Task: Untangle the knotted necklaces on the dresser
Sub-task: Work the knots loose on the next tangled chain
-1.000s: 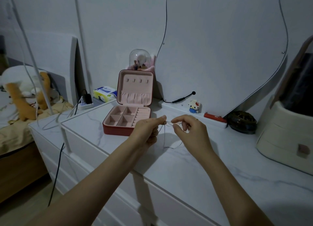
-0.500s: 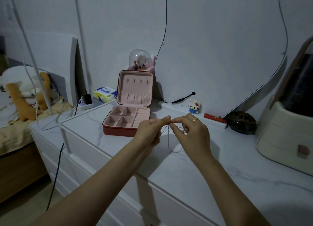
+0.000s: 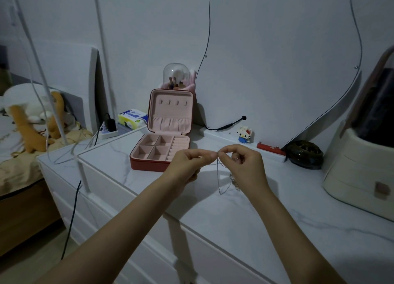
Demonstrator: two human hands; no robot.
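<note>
Silver necklaces (image 3: 220, 178) pinched between both hands' fingers (image 3: 210, 156).

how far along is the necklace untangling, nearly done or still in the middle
Mid-job. Done: the necklaces are off the dresser and the jewelry box stands open, its compartments empty. In hand: left hand and right hand pinch the chains close together, loops hanging below. Left: the strands look joined, none laid out separately or put away.
</note>
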